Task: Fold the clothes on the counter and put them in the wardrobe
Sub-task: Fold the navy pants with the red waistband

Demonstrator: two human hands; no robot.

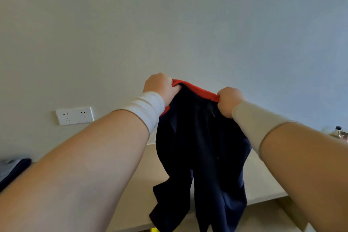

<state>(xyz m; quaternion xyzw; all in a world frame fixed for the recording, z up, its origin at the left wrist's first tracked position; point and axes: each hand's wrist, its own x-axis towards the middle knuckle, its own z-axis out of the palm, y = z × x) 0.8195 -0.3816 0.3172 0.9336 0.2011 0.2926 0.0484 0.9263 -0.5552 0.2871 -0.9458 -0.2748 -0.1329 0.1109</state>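
A pair of dark navy shorts with a red waistband hangs in the air in front of the wall, above the beige counter. My left hand grips the left end of the waistband and my right hand grips the right end, both fists curled round the red edge. The two legs dangle down, and their lower ends hang past the counter's front edge. Both wrists wear pale wrist sleeves.
A white double wall socket sits on the wall at the left. Dark and grey folded cloth lies at the counter's far left. A small bottle with a dark cap stands at the far right.
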